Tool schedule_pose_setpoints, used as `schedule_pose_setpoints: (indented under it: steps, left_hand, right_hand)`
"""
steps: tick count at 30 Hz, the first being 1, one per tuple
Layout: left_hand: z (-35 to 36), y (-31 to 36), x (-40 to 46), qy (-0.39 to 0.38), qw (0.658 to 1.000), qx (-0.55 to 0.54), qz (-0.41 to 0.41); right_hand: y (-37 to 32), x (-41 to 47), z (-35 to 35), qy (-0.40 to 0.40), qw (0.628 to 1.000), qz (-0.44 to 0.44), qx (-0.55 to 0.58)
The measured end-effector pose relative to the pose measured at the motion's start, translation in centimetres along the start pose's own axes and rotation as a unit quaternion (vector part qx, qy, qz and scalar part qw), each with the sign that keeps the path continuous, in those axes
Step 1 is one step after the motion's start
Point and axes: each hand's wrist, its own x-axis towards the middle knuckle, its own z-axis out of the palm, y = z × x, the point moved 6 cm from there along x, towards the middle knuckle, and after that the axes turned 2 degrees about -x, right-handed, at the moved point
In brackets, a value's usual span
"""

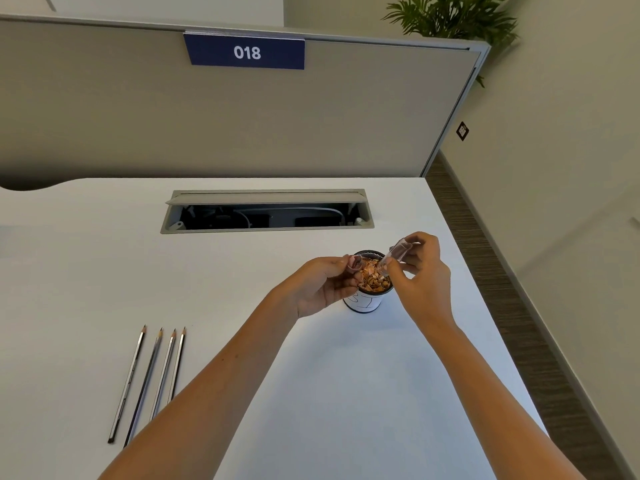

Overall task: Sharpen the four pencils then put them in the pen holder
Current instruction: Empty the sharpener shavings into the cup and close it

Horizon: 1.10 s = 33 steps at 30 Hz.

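Several silver-grey pencils [152, 379] lie side by side on the white desk at the lower left, points facing away from me. A small white cup with a dark rim [363, 303] stands right of centre, filled with orange-brown pencil shavings [372, 278]. My left hand [320, 285] holds a small pinkish sharpener part [354, 264] at the cup's left rim. My right hand [420, 271] holds a clear plastic sharpener casing [394, 254], tilted mouth-down over the shavings. Both hands hover directly above the cup.
The white desk [86, 278] has an open cable tray [266, 213] with wires at the back centre. A grey partition [138, 116] with a blue "018" sign [246, 51] rises behind. The desk's right edge [485, 289] drops to the floor.
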Motion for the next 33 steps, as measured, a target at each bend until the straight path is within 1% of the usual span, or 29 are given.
schedule_pose_setpoints:
  steps: [2, 5, 7, 8, 9, 10, 11, 12, 14, 15, 16, 18, 20, 22, 26, 30, 33]
  left_hand:
    - [0.5, 0.1, -0.1, -0.019, 0.999, -0.028, -0.012]
    - [1.1, 0.4, 0.0, -0.014, 1.0, -0.011, -0.008]
    - [1.5, 0.9, 0.3, 0.012, 0.998, 0.052, 0.025]
    - [1.6, 1.3, 0.4, 0.032, 0.991, 0.119, 0.056]
    - [1.8, 1.9, 0.5, 0.058, 0.971, 0.211, 0.097]
    - [2.0, 2.4, 0.5, 0.084, 0.934, 0.314, 0.145]
    - [2.4, 2.9, 0.4, 0.11, 0.886, 0.405, 0.197]
    - [2.9, 3.4, 0.2, 0.13, 0.837, 0.473, 0.244]
    - [4.1, 4.1, -0.2, 0.142, 0.755, 0.556, 0.317]
    - [4.5, 4.3, -0.3, 0.141, 0.725, 0.581, 0.341]
    - [4.8, 4.4, -0.4, 0.138, 0.706, 0.595, 0.358]
    - [5.1, 4.7, -0.5, 0.133, 0.684, 0.604, 0.387]
    - [5.2, 4.7, -0.6, 0.128, 0.672, 0.609, 0.402]
    - [5.2, 4.7, -0.7, 0.127, 0.668, 0.615, 0.399]
    - [5.1, 4.8, -0.9, 0.127, 0.673, 0.611, 0.397]
    - [5.0, 5.0, -1.1, 0.128, 0.673, 0.609, 0.399]
    - [5.0, 4.9, -1.1, 0.128, 0.678, 0.602, 0.402]
  right_hand:
    - [0.0, 0.1, -0.1, 0.003, 1.0, 0.008, 0.005]
    - [0.2, 0.1, -0.1, -0.003, 1.0, 0.019, 0.001]
    - [0.3, 0.1, -0.1, -0.01, 1.0, 0.02, -0.014]
    - [0.3, 0.1, 0.0, -0.013, 0.999, 0.013, -0.027]
    - [0.2, 0.2, 0.0, -0.017, 0.999, 0.002, -0.041]
    - [0.1, 0.2, 0.1, -0.023, 0.998, -0.008, -0.057]
    - [-0.1, 0.3, 0.2, -0.03, 0.997, -0.016, -0.073]
    - [-0.2, 0.3, 0.4, -0.037, 0.995, -0.022, -0.087]
    - [-0.7, 0.2, 0.6, -0.046, 0.99, -0.047, -0.123]
    - [-1.0, 0.2, 0.6, -0.048, 0.987, -0.065, -0.142]
    - [-1.1, 0.3, 0.8, -0.053, 0.982, -0.082, -0.162]
    - [-1.5, 0.5, 1.1, -0.076, 0.966, -0.107, -0.221]
    - [-1.9, 0.6, 1.3, -0.09, 0.955, -0.116, -0.259]
    - [-2.5, 0.6, 1.2, -0.076, 0.952, -0.128, -0.266]
    - [-2.5, 0.7, 1.3, -0.104, 0.953, -0.106, -0.263]
    - [-2.6, 0.5, 1.2, -0.089, 0.961, -0.102, -0.24]
    - [-2.4, 0.3, 1.5, -0.116, 0.95, -0.102, -0.27]
